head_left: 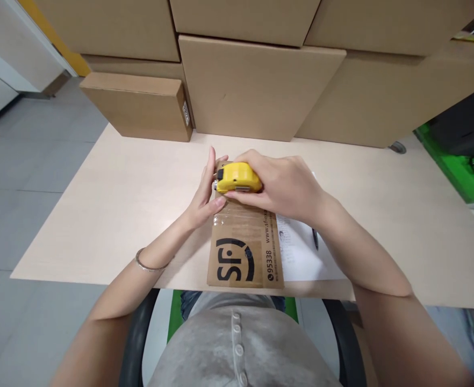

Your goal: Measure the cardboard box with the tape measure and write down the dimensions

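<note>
A flat cardboard box (237,258) with black "SF" print lies on the table in front of me, near its front edge. Over the far part of the box, my right hand (289,185) is closed around a yellow tape measure (241,177), whose front end points left. My left hand (202,196) grips the far left edge of the box. Its thumb lies on the top edge, the index finger points up, and other fingers bend behind the far end. The front of the tape measure is close to the left fingers. Whether any blade is drawn out I cannot make out.
White printed paper (309,258) with a black pen (315,239) lies right of the box. Large cardboard boxes (257,86) are stacked along the table's (112,215) back edge. A smaller brown box (140,107) stands at the back left. Something dark rests on green at the right.
</note>
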Motion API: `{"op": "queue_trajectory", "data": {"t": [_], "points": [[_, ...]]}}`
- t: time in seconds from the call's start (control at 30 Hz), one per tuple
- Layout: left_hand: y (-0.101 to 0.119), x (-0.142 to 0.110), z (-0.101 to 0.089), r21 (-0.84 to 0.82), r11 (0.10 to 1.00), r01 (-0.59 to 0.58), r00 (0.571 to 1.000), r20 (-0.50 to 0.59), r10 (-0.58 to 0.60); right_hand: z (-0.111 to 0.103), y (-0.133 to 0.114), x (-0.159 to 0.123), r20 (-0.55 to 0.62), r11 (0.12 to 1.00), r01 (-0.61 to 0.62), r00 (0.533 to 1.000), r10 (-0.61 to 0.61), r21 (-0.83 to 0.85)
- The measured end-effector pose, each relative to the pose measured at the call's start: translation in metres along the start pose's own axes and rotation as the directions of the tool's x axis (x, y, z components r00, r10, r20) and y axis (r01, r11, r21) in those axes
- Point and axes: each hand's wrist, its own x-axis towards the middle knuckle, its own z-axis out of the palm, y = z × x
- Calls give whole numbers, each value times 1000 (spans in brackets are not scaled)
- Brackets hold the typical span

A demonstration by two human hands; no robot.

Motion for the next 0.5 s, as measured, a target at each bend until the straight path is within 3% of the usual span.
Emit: {"op": "queue_trajectory", "data": {"t": [0.13, 0.23, 0.3, 0.37, 0.4, 0.43, 0.5], "points": [[9, -19, -5, 9, 1000, -19, 999, -29, 20, 4, -5, 3, -39, 999, 22, 999, -23, -25], [25, -49, -10, 171, 970, -172, 983, -30, 180, 6, 18, -6, -177, 979, -106, 975, 137, 175], [35, -69, -10, 309, 900, -309, 951, 87, 297, 12, 41, -15, -219, 895, -187, 931, 293, 405], [39, -83, -5, 413, 793, -447, 894, 216, 392, 20, 63, -22, -147, 751, -222, 909, 390, 622], [39, -87, -2, 439, 761, -478, 878, 231, 419, 23, 72, -25, -89, 677, -234, 909, 406, 698], [39, -88, 1, 446, 753, -485, 874, 210, 438, 25, 78, -27, -39, 616, -248, 910, 413, 748], [39, -87, 7, 411, 802, -434, 890, 57, 452, 25, 82, -32, -5, 554, -264, 900, 436, 790]]}}
